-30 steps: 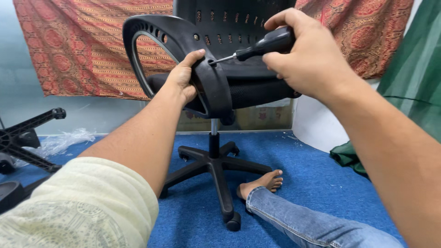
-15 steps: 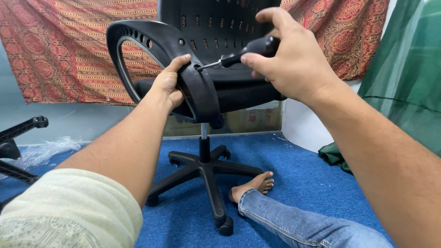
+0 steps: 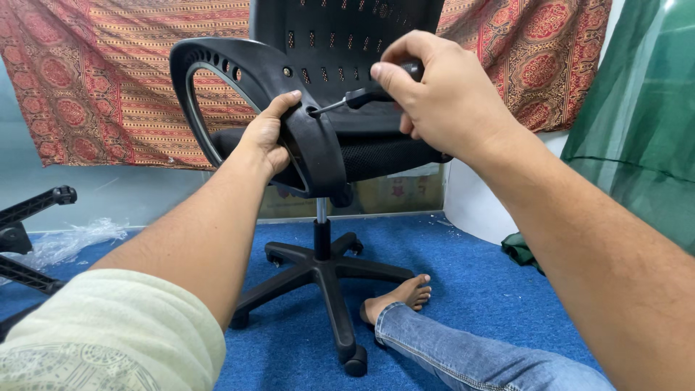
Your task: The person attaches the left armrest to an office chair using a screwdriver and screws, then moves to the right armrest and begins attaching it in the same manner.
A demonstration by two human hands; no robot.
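A black office chair (image 3: 340,43) stands on blue carpet in front of me. My left hand (image 3: 268,134) grips its curved black plastic armrest (image 3: 239,69) near the lower end and holds it against the seat side. My right hand (image 3: 441,98) is closed around the black handle of a screwdriver (image 3: 358,98). The screwdriver's metal tip rests in a hole on the armrest, just right of my left fingers. The chair's mesh seat (image 3: 384,156) shows behind the armrest.
The chair's five-star wheeled base (image 3: 322,271) sits on the blue carpet (image 3: 463,282). My bare foot (image 3: 398,297) and jeans leg lie beside it. A second black chair base (image 3: 29,239) and clear plastic wrap are at the left. Patterned red cloth hangs behind, green curtain at right.
The view has shifted a little, so the chair sits slightly further right and lower. Both hands keep their hold; the screwdriver tip stays at the armrest hole.
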